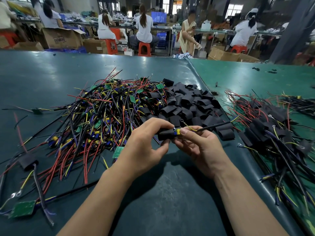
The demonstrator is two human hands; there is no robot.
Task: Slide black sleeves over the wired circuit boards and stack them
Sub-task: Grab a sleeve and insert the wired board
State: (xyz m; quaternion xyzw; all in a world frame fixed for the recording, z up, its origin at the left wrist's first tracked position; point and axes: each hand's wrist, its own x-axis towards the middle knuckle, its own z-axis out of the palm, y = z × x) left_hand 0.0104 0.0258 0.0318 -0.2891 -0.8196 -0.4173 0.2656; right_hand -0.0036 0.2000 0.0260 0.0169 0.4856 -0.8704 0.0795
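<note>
Sleeve: black sleeve (166,133) held above the green table (42,74), part-way over a wired circuit board (177,132)
Left hand: left hand (144,143) palm-down, fingers curled round the sleeve
Right hand: right hand (199,143) thumb and forefinger pinching the board's yellow end
Forearms: both angled inward, meeting mid-table
Stock: loose sleeves (187,103) just beyond the hands, beside tangled wired boards (109,108)

Both bare forearms reached forward and met at centre, the left hand (144,143) curled with fingertips pinching from the left, the right hand (201,147) palm-up, its thumb (186,132) pressed down on top, the two grips nearly touching.
</note>
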